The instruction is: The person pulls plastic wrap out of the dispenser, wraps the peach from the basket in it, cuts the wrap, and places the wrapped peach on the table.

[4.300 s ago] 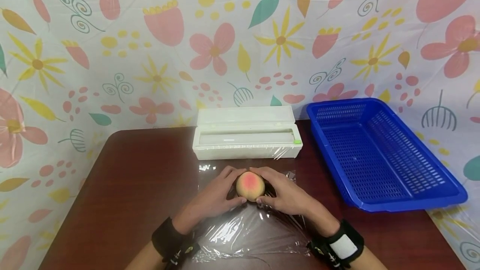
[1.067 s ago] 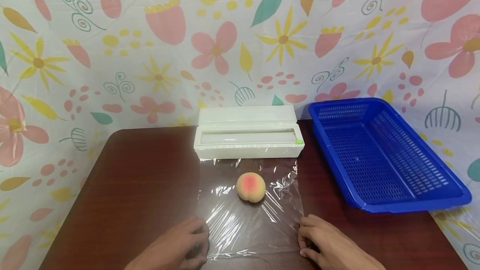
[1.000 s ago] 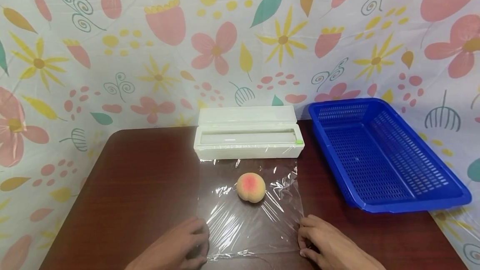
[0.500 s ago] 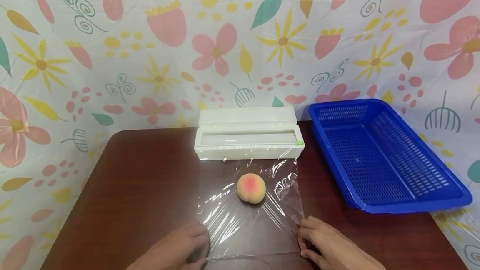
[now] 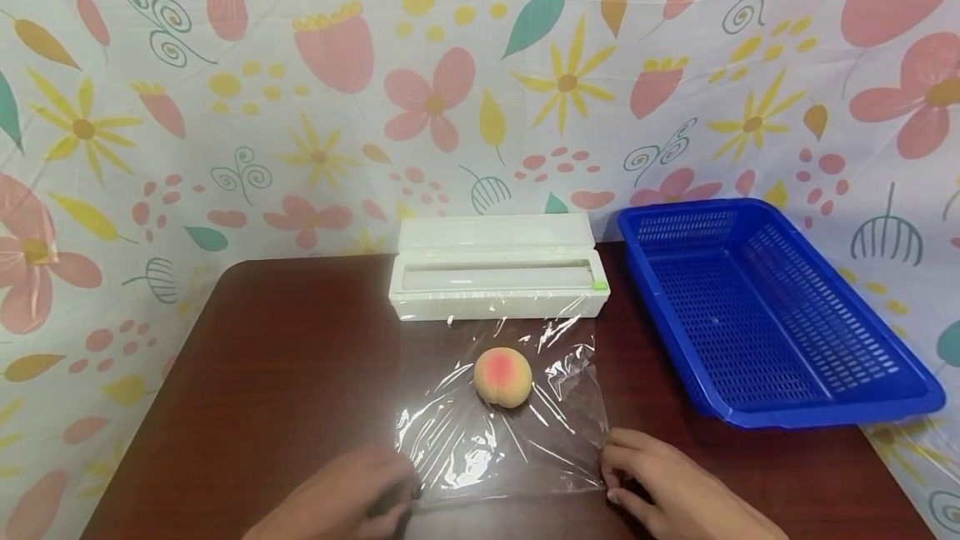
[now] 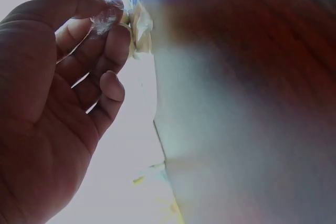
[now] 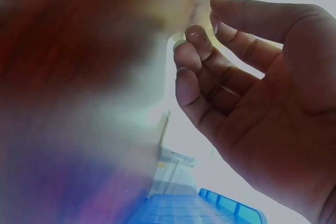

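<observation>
Plastic cling film (image 5: pixel 491 444), clear and creased, runs toward me from a white wrap dispenser box (image 5: pixel 498 307) across a dark red-brown table (image 5: pixel 277 365). My left hand (image 5: pixel 347 492) pinches its near left corner; my right hand (image 5: pixel 667 482) pinches the near right. A peach (image 5: pixel 502 377), yellow with a pink blush, rests on the film between my hands and the box, touching neither. The box's lid (image 5: pixel 497 232) stands open; a blue plastic basket (image 5: pixel 670 327) sits to its right. I judge the peach could roll if I raised the film unevenly. Pulling too hard might drag the box forward, and slack could let the film cling to itself.
</observation>
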A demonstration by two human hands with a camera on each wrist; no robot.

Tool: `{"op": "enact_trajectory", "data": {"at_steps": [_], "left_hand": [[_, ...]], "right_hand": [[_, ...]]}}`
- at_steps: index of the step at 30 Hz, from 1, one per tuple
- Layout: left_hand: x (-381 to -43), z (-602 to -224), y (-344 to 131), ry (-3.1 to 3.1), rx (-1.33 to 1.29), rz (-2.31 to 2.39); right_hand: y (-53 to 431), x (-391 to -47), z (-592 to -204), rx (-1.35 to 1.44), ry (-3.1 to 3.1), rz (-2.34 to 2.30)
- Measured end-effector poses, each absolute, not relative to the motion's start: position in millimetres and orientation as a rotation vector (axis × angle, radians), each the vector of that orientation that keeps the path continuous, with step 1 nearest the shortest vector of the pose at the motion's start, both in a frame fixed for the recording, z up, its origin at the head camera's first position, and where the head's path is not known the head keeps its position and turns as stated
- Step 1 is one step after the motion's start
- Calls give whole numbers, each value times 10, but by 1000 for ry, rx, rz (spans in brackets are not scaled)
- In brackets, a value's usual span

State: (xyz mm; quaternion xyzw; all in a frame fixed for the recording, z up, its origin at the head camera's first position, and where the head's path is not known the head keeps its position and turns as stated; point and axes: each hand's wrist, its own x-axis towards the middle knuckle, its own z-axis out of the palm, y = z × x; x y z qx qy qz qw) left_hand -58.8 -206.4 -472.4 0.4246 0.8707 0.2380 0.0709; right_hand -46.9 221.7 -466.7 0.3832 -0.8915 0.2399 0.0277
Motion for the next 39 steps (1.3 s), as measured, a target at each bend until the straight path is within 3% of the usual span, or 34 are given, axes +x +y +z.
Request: {"op": "enact_trajectory", "data": {"at_steps": [13,27,39], "left_hand": [[-629,-4619,-2068,2925,1366,733],[-591,-4787,-1981,2813,1204,765],[-554,-4915,-1852,2853,1417,564]], "right_hand": [[2221,-550,-4523,1094,-2620,803],[2200,-621,-4450,1071,-2511,877],[2202,-634,-4463,1087,-2508,909]]}}
